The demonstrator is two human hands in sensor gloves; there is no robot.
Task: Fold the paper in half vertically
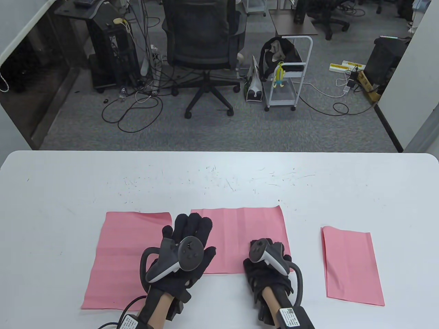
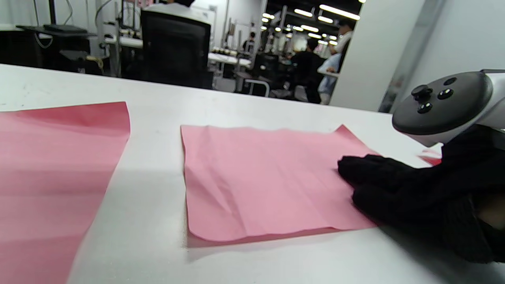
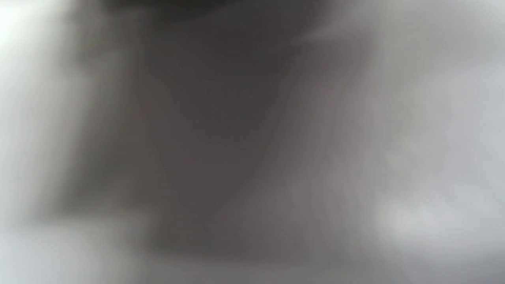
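Note:
Three pink paper sheets lie on the white table (image 1: 219, 185). The middle sheet (image 1: 240, 233) lies flat and creased; it also shows in the left wrist view (image 2: 260, 181). My left hand (image 1: 190, 228) hovers open with fingers spread over that sheet's left edge, holding nothing. My right hand (image 1: 274, 248) rests on the sheet's near right corner; in the left wrist view its gloved fingers (image 2: 367, 173) lie flat on the paper under the tracker (image 2: 442, 104). The right wrist view is a grey blur.
A larger pink sheet (image 1: 120, 260) lies at the left, also in the left wrist view (image 2: 51, 177). A narrow folded pink sheet (image 1: 353, 267) lies at the right. An office chair (image 1: 204, 44) and a white cart (image 1: 288, 75) stand beyond the table's far edge.

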